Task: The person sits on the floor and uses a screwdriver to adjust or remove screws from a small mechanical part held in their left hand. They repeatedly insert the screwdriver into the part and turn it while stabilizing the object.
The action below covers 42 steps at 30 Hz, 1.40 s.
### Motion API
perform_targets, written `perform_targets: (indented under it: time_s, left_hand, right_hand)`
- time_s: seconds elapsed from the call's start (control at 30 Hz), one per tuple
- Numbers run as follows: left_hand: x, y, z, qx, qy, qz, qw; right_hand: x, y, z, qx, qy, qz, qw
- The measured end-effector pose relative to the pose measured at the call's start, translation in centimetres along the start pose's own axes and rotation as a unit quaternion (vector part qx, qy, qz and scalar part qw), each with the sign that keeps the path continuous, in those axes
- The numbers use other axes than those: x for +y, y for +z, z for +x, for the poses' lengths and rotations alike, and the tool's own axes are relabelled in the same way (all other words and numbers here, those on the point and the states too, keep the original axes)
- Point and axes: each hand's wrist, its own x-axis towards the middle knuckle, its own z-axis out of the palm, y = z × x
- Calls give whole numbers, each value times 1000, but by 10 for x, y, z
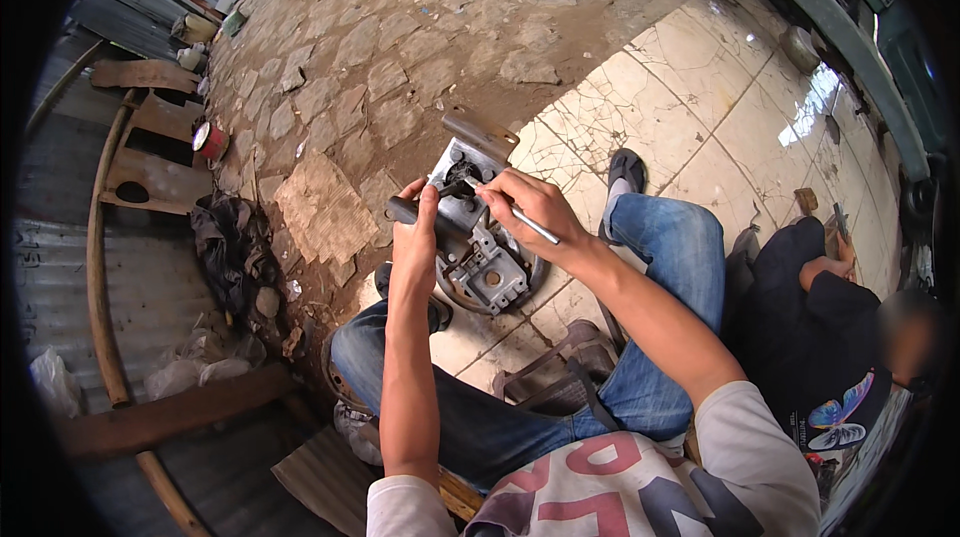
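Observation:
Between my knees stands a grey metal machine part (492,280), with a cast block at its near end and a flat plate with a brown bracket (480,133) at its far end. My left hand (416,237) is wrapped round a dark tubular piece (402,210) at the left side of this part. In my right hand (545,215) is a slim silver pen-like tool (537,226), slanting across the fingers. Its working end points at a dark recess (462,173) in the plate; the fingers partly hide the tip, so I cannot tell whether it touches.
A person in dark clothes (815,327) sits close on my right. Cracked tiles (680,127) meet rough stone paving (400,37) ahead. At left lie a flattened cardboard piece (325,205), a red can (210,141) and a black cloth (235,247) by corrugated sheets.

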Motion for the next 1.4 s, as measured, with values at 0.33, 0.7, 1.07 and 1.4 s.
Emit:
perform_targets:
  time_s: [0.33, 0.7, 1.07, 1.4]
  left_hand:
    - [0, -2, 0, -7, -23, -43, 999]
    - [2, -9, 3, -13, -18, -14, 1000]
    - [10, -4, 1, -19, -7, 21, 1000]
    - [12, 8, -7, 64, 12, -5, 998]
  right_hand:
    - [-10, 7, -3, 26, 60, 79, 995]
    - [-23, 14, -4, 23, 71, 89, 993]
    - [-25, 9, -5, -3, 56, 89, 994]
    - [-24, 6, -6, -33, 73, -7, 997]
